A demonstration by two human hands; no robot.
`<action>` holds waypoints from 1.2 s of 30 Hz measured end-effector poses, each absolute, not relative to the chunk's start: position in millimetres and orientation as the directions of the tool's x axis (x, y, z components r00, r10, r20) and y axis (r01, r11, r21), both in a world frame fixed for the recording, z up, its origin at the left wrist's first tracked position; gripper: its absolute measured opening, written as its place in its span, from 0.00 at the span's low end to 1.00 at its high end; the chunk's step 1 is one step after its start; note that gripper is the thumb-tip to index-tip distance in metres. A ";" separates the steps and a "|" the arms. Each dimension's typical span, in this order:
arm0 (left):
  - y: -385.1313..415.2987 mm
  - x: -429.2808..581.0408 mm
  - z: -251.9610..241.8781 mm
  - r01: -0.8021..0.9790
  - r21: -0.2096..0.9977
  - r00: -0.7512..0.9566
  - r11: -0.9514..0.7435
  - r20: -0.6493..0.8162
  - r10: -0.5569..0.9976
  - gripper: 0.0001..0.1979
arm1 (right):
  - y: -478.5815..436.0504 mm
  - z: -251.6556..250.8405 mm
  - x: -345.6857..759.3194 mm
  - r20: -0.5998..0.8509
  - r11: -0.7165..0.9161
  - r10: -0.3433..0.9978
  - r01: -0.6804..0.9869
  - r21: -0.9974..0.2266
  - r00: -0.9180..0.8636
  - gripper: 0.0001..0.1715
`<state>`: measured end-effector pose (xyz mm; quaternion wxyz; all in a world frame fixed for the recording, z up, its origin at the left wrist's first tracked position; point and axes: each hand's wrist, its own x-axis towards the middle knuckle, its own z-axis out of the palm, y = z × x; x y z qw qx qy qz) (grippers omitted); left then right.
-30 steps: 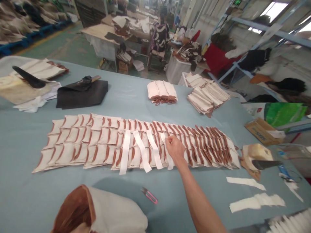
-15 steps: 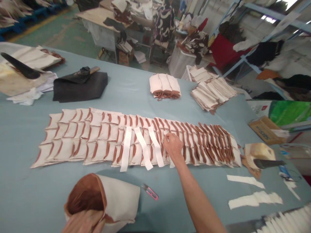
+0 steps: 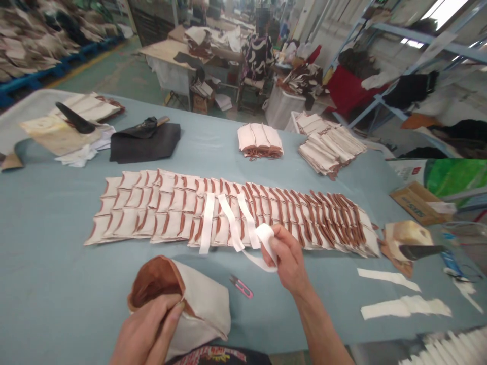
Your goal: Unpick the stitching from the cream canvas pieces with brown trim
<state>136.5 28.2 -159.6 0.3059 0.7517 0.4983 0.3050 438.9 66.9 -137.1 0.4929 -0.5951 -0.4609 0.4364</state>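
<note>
My left hand (image 3: 150,324) pinches the open rim of a pale leather pouch (image 3: 207,296) with a brown inside, close to me at the table's front. Over the front edge of the long row of overlapping pale pieces with brown edges (image 3: 177,200), my right hand (image 3: 287,258) holds a white strip (image 3: 265,234) that curls between thumb and fingers. Its loose end trails to the left. Several flat white strips (image 3: 207,223) lie across the row beside that hand. Pink-handled thread snips (image 3: 241,287) rest between the pouch and my right forearm.
Stacks of pale pieces (image 3: 261,137) sit at the table's far side. A black folded sheet (image 3: 146,142) lies back left. At right are a tape roll with a black handle (image 3: 409,238), loose white strips (image 3: 405,308) and a cardboard box (image 3: 420,203). A person (image 3: 258,56) sits beyond.
My right hand has lifted a white strip off the row and drawn it toward me. My left hand now pinches the pouch rim. The view has shifted, so things appear further right.
</note>
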 end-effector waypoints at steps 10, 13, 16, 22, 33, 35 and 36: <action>12.7 153.5 -79.6 0.428 0.895 0.371 -0.124 -0.049 0.927 0.19 | -9.4 -78.6 354.2 -0.063 -0.091 0.985 -0.172 -0.981 -0.160 0.20; 2.7 154.6 -69.9 0.358 0.929 0.341 -0.094 -0.036 0.939 0.18 | -20.7 -75.3 340.7 0.001 -0.002 0.987 -0.017 -1.000 -0.158 0.19; -6.6 149.7 -65.5 0.326 0.944 0.292 -0.055 -0.046 0.955 0.18 | -25.1 -71.1 334.0 0.163 0.175 0.984 0.211 -0.962 -0.076 0.13; -16.2 138.2 -64.7 0.268 0.963 0.235 0.015 -0.081 0.969 0.19 | -26.5 -64.6 324.5 0.664 0.559 0.733 0.689 -0.461 -0.150 0.07; -21.5 134.8 -66.0 0.078 0.993 0.321 0.087 -0.108 0.941 0.19 | -39.6 -60.3 311.1 0.607 0.667 0.661 0.717 -0.204 -0.442 0.10; -21.0 134.1 -68.6 0.004 0.993 0.331 0.120 -0.114 0.937 0.18 | -38.7 -55.8 312.0 0.602 0.682 0.653 0.702 -0.204 -0.459 0.09; -20.7 134.2 -69.9 -0.039 0.990 0.333 0.138 -0.118 0.935 0.18 | -38.2 -52.9 312.1 0.597 0.688 0.654 0.693 -0.214 -0.465 0.07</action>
